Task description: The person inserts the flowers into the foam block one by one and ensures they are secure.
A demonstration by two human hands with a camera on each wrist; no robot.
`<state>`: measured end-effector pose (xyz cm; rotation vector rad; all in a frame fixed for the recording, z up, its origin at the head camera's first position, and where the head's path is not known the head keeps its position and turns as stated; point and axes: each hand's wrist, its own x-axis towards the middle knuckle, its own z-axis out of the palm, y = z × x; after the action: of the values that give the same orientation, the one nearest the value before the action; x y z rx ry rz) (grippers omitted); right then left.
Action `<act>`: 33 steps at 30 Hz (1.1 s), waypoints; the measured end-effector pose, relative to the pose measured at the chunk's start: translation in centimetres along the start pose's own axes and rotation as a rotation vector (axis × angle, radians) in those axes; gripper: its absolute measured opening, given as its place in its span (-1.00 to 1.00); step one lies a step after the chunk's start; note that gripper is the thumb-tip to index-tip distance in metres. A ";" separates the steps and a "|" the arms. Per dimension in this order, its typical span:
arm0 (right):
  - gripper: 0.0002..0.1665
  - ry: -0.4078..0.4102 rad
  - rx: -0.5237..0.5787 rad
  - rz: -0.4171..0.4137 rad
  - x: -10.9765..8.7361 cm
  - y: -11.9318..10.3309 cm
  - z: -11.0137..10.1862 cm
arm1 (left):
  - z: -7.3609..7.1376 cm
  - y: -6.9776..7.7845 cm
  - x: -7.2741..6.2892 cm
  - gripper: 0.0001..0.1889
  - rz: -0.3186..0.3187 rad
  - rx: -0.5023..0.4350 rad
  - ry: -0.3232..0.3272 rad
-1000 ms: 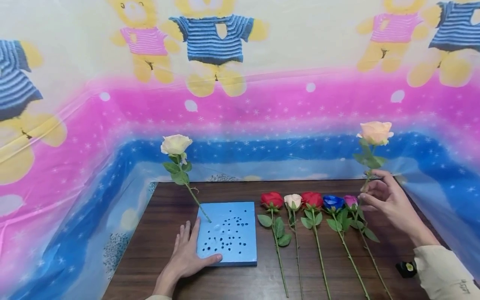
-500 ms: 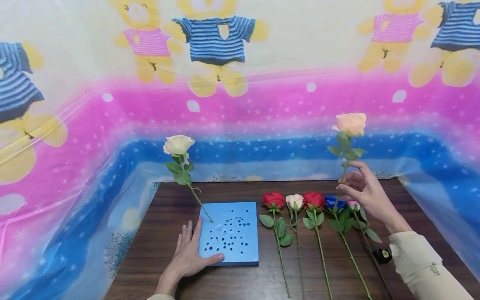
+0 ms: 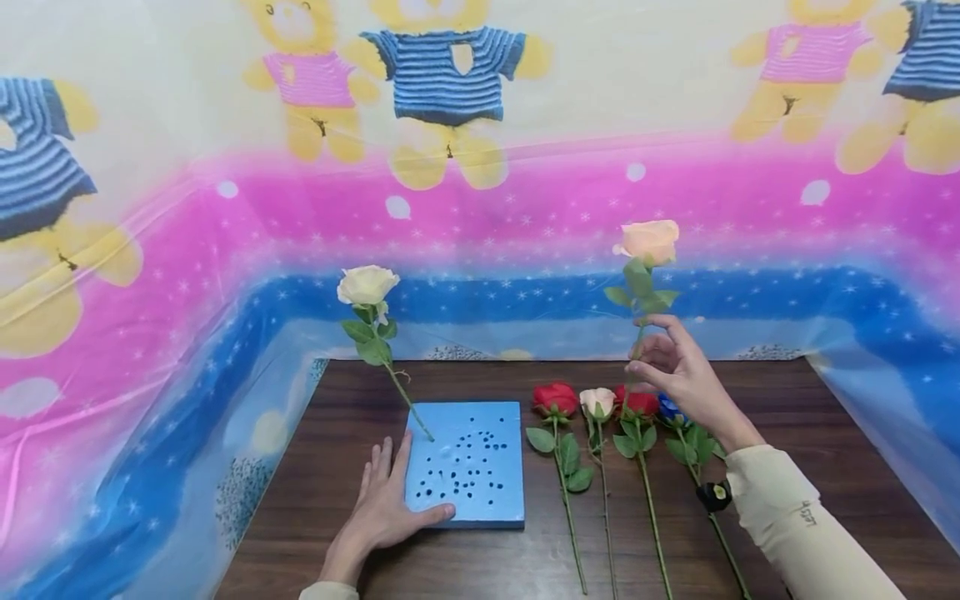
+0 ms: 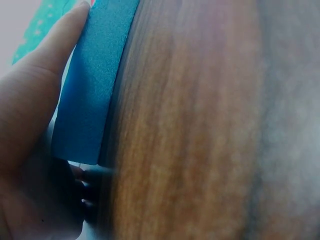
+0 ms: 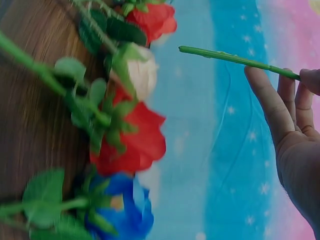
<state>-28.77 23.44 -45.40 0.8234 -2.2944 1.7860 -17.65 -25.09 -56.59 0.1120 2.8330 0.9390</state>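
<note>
My right hand (image 3: 669, 367) pinches the green stem (image 5: 235, 59) of a peach rose (image 3: 648, 240) and holds it upright in the air above the roses lying on the table. My left hand (image 3: 386, 508) rests flat on the table, fingers straight along the left edge of a blue foam block (image 3: 468, 462) with its thumb on the front corner. The block has several small holes. A cream rose (image 3: 366, 285) stands stuck in its back left corner, leaning left. The left wrist view shows the block's side (image 4: 95, 85) against my fingers (image 4: 47, 57).
Several roses lie side by side on the dark wooden table (image 3: 787, 433) right of the block: red (image 3: 556, 397), pale pink (image 3: 597, 402), red (image 3: 639, 402) and blue (image 3: 670, 408). A plastic sheet with teddy bears (image 3: 450, 75) walls the table on three sides.
My right hand has lifted the peach rose and carried it left, from the table's far right to above the lying roses. The left hand has stayed on the block.
</note>
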 end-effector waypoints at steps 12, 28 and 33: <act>-0.30 -0.068 0.086 0.000 2.6 -0.5 4.6 | 0.0 -0.2 -0.3 0.48 0.003 0.007 0.023; -0.34 -0.139 0.122 -0.019 4.9 -0.7 10.6 | -0.3 -0.1 -0.5 0.49 0.016 0.002 0.033; -0.34 -0.150 0.137 -0.034 5.4 -0.6 12.5 | 0.0 -0.1 -0.2 0.49 0.015 -0.004 0.031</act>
<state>-30.18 9.91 -46.42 1.0456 -2.2493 1.9463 -17.43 -25.25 -56.62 0.1191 2.8623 0.9582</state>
